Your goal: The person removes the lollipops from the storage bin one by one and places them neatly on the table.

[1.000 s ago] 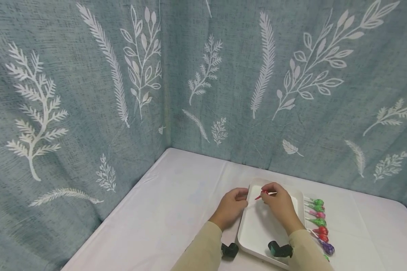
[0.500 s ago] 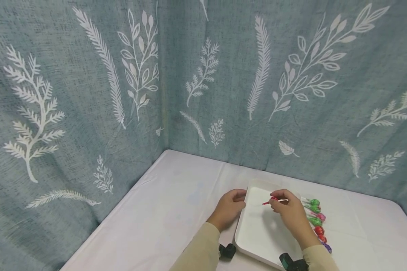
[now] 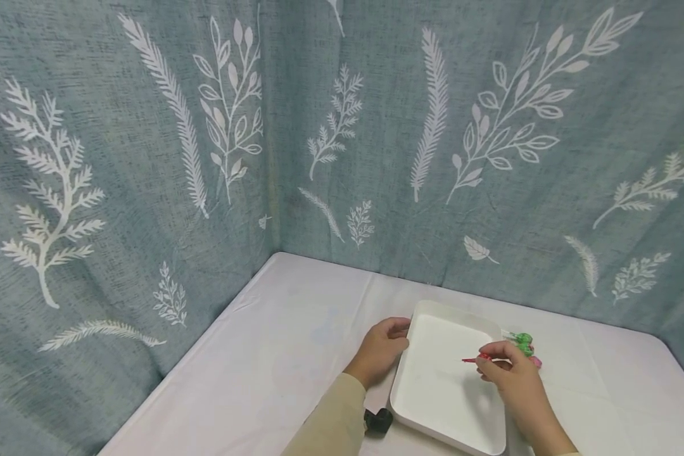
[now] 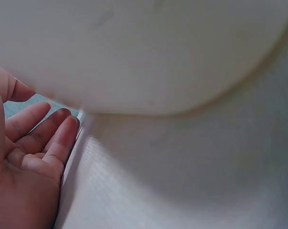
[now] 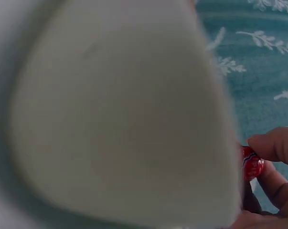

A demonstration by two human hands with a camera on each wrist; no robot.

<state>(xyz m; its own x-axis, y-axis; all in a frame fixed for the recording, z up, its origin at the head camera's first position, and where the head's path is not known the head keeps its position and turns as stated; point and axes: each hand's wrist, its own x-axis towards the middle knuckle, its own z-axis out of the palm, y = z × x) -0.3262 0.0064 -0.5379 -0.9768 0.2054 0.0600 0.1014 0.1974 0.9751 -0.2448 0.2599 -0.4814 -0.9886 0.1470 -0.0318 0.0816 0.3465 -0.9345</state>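
My right hand (image 3: 513, 377) pinches a red-wrapped lollipop (image 3: 483, 358) between thumb and fingertips, above the right part of a white rectangular tray (image 3: 441, 373). A thin red end points left from the fingers. In the right wrist view, the shiny red lollipop head (image 5: 253, 166) shows between the thumb and fingers. My left hand (image 3: 379, 350) rests at the tray's left edge, its fingertips right at the outer wall. In the left wrist view, the left hand's fingers (image 4: 43, 138) are loosely bent beside the tray's pale surface (image 4: 148, 62).
To the tray's right lie green-wrapped lollipops (image 3: 523, 338) and a pink one (image 3: 536, 362), partly behind my right hand. A white cloth covers the table (image 3: 296, 342). Blue-green curtains (image 3: 330, 126) with white leaf prints stand behind and to the left.
My right hand has moved right and toward me with the red lollipop, from the tray's far left part to its right side. The left hand stays at the tray edge.
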